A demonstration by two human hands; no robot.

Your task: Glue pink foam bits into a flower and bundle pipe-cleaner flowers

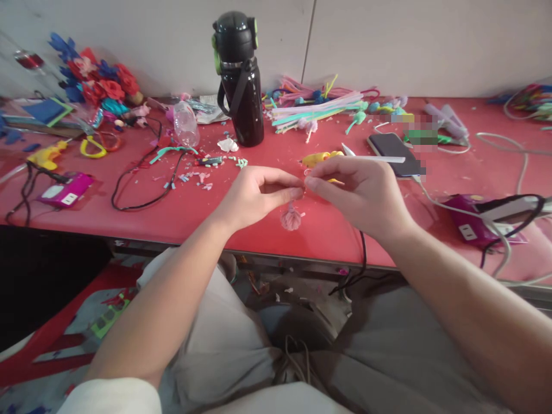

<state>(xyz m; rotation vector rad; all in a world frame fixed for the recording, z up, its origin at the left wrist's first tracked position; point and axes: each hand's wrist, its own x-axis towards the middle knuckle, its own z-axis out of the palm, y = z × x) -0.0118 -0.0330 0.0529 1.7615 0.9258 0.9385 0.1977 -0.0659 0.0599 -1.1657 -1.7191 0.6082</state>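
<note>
My left hand (263, 196) is closed in a pinch above the front part of the red table. A fluffy pink pipe-cleaner piece (291, 218) with a rounded, petal-like end hangs just under its fingertips. My right hand (364, 192) is closed too, its thumb and forefinger pinching right beside the left fingertips. What it grips is too small to make out. Just behind the right hand lies a yellow tool (319, 157), partly hidden. A pale flat strip (390, 159) shows above the right knuckles; I cannot tell whether it is held or lying behind.
A black bottle (241, 86) stands at the back. Bundled pipe cleaners (317, 112) lie beside it. A phone (394, 154) with a cable is on the right. Purple power sockets (66, 188) and a yellow glue gun (46, 155) sit left, near yellow-handled scissors (92, 147).
</note>
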